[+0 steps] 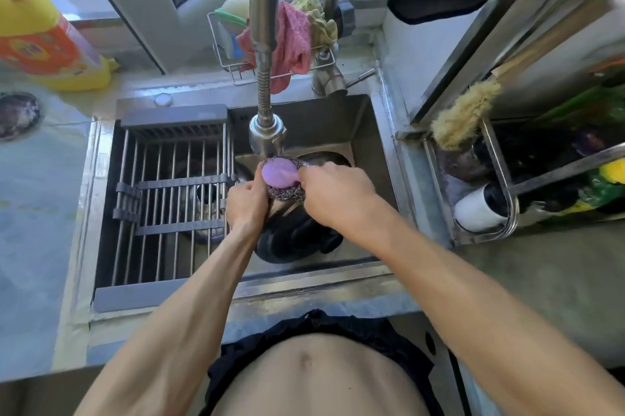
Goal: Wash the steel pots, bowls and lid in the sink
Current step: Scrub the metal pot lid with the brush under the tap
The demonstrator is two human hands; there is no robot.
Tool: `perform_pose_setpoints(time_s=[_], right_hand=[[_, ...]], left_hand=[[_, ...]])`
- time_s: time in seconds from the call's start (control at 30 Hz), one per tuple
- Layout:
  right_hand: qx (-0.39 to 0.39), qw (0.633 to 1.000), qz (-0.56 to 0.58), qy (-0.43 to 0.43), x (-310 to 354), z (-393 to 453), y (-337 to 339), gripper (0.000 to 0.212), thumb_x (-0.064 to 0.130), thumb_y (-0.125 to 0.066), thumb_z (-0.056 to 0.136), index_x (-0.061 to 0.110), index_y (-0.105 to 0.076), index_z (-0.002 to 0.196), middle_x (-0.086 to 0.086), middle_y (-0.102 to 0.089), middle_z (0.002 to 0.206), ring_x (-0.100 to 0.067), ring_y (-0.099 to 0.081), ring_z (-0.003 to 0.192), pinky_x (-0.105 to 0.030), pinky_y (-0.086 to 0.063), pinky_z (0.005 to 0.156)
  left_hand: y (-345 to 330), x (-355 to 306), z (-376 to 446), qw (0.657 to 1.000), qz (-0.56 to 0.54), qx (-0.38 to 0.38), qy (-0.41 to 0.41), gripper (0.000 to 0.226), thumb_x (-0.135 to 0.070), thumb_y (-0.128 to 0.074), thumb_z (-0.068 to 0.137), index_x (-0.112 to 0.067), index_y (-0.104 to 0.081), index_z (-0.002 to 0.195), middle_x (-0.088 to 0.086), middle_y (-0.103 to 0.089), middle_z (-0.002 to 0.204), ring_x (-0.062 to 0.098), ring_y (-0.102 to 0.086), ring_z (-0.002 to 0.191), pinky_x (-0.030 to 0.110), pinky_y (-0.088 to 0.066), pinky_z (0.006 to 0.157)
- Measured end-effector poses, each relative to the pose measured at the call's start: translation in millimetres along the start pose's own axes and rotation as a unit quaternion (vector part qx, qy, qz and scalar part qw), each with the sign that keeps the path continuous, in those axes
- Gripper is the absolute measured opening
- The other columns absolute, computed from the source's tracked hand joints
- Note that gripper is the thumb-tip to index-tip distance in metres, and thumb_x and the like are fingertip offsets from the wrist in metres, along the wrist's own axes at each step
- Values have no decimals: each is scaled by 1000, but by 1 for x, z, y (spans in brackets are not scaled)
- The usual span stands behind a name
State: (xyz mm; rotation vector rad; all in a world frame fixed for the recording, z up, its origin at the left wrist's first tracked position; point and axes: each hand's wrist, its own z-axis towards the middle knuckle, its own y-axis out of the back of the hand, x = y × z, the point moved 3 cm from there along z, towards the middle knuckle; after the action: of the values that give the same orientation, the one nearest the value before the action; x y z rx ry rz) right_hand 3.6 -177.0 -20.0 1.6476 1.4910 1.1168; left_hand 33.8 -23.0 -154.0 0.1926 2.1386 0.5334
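Both hands meet under the faucet head point(267, 134) over the steel sink point(338, 117). My left hand point(245, 204) and my right hand point(333, 195) together grip a steel wool scrubber point(286, 193) topped with a purple plastic handle point(279, 172). Below the hands a dark pot point(294, 239) stands in the sink. A steel bowl rim point(321, 158) shows just behind the right hand. More steel vessels point(203, 199) lie under the drying rack, mostly hidden by its bars.
A grey-framed wire rack point(169, 199) covers the sink's left half. A wire caddy point(233, 67) with cloths and sponges hangs behind the faucet. A yellow detergent bottle point(44, 40) lies on the left counter. At the right stands a steel basket point(500, 178) with a brush and bottles.
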Motion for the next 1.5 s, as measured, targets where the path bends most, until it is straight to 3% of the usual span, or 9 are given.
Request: perform_pose_setpoints(time_s=[0.17, 0.27, 0.4, 0.53, 0.7, 0.87, 1.1, 1.27, 1.5], right_hand=[[-16, 997, -8, -79, -39, 13, 12, 31, 13, -45, 91, 16, -62, 117, -10, -66, 108, -32, -65, 96, -37, -42, 73], [-13, 989, -36, -140, -55, 12, 6, 28, 11, -44, 96, 12, -60, 120, -11, -66, 108, -31, -65, 96, -37, -45, 74], [-23, 997, 12, -78, -44, 8, -4, 23, 12, -45, 94, 16, -60, 111, -4, -56, 85, -28, -58, 77, -36, -45, 68], [-21, 991, 69, -112, -72, 14, -11, 21, 24, -43, 98, 21, -61, 108, -3, -60, 86, -24, -60, 75, -33, -44, 62], [-13, 976, 152, -154, -88, 13, -43, 22, 20, -45, 98, 10, -64, 104, -6, -57, 80, -25, -58, 70, -30, -40, 54], [-56, 974, 190, -108, -69, 8, -60, 21, 14, -47, 97, 12, -65, 106, -13, -62, 94, -30, -55, 76, -31, -39, 61], [-107, 978, 180, 16, -36, -2, -67, 24, 27, -38, 104, 24, -57, 120, -4, -54, 80, -36, -59, 81, -34, -34, 59], [-149, 962, 210, -85, -59, 11, -38, 29, 23, -41, 105, 27, -59, 127, 5, -50, 75, -16, -44, 58, -28, -29, 47], [-39, 995, 90, -11, -24, 23, 9, 27, 18, -47, 92, 18, -64, 114, -6, -64, 98, -26, -59, 78, -37, -42, 66]], left_hand=[[16, 14, 0, 998, -66, -9, 20, 54, -60, -57, 97, -10, -60, 76, 10, -53, 70, 20, -47, 67, 33, -37, 62], [21, 19, -1, 995, -95, -9, 41, 52, -58, -60, 95, -13, -57, 71, 9, -51, 70, 20, -46, 66, 33, -37, 62], [20, 21, 0, 996, -80, 0, 45, 55, -63, -59, 94, -11, -60, 76, 10, -55, 73, 21, -52, 69, 33, -40, 65], [18, 16, -3, 997, -40, 36, 54, 57, -63, -55, 96, -12, -54, 72, 7, -53, 70, 19, -48, 62, 32, -36, 57], [16, 19, -2, 996, 35, 54, 58, 71, -67, -41, 99, -4, -68, 82, 19, -67, 104, 33, -66, 93, 38, -48, 84], [12, -16, 0, 988, 125, 79, -46, 58, -47, -36, 108, -8, -58, 70, 11, -64, 83, 29, -60, 84, 36, -43, 79], [-4, -6, 6, 996, 6, 63, 68, 60, -68, -64, 84, -9, -68, 75, 9, -74, 83, 25, -67, 73, 34, -52, 69], [0, -1, 0, 991, -81, 36, 104, 58, -65, -68, 84, -7, -75, 91, 9, -77, 91, 25, -74, 86, 40, -60, 86], [3, 1, -4, 999, -40, 8, -6, 65, -67, -66, 85, -8, -57, 60, 4, -54, 59, 19, -47, 62, 33, -35, 60]])
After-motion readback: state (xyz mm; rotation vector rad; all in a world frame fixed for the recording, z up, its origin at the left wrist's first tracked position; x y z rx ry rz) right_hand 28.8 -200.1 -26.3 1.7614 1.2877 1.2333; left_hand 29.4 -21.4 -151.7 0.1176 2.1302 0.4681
